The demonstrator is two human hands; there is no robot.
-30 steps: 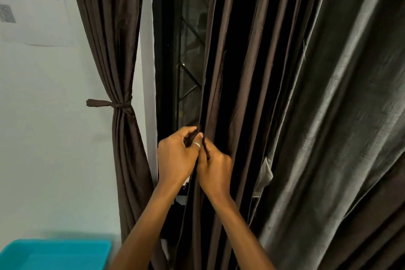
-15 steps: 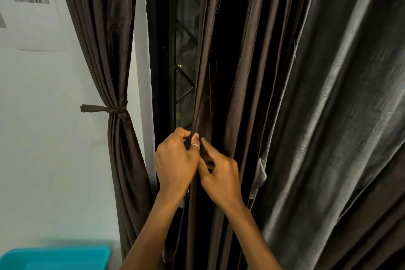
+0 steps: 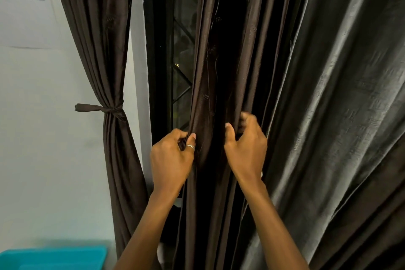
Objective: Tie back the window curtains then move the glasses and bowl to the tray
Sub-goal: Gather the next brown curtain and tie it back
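A dark brown right curtain hangs loose over the window and fills the right of the view. My left hand pinches its left edge between thumb and fingers; a ring shows on the thumb. My right hand reaches into the folds a hand's width to the right, fingers curled around a fold and blurred. The left curtain is gathered and bound at its waist by a knotted brown tie-back. No glasses or bowl are in view.
A dark window with a metal grille shows between the curtains. A white wall with a paper sheet is at the left. A turquoise tray sits at the bottom left corner.
My hands were together at the right curtain's edge. My right hand has moved right into the folds, while my left hand keeps its pinch on the edge.
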